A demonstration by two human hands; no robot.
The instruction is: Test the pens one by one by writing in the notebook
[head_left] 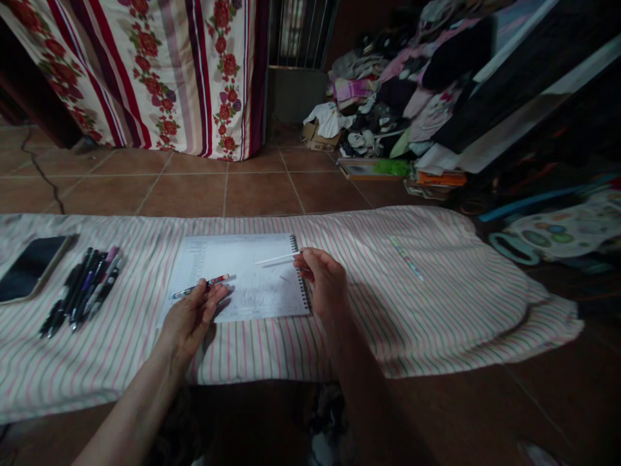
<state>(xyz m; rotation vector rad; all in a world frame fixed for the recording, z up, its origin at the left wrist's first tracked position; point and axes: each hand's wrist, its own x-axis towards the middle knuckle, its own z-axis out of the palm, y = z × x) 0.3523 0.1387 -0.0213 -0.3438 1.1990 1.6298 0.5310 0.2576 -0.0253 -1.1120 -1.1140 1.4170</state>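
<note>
Over the lower left of an open spiral notebook [242,252], my left hand [194,314] holds a patterned pen body [183,293] with a red end, by the thumb; its other fingers are loosely stretched, palm partly up. At the notebook's spiral edge my right hand [324,278] pinches a thin white stick [274,259], which looks like a pen refill, pointing left above the page. The page carries printed lines and handwriting too small to read. To the right, a slim light patterned strip [406,257], perhaps a pen part, lies on the striped cloth [436,310].
A bunch of pens [87,288] and a dark phone [32,268] lie on the cloth at left. Beyond the tiled floor [194,184] hangs a floral curtain [160,77]. A heap of clothes [388,97] is piled at the back right.
</note>
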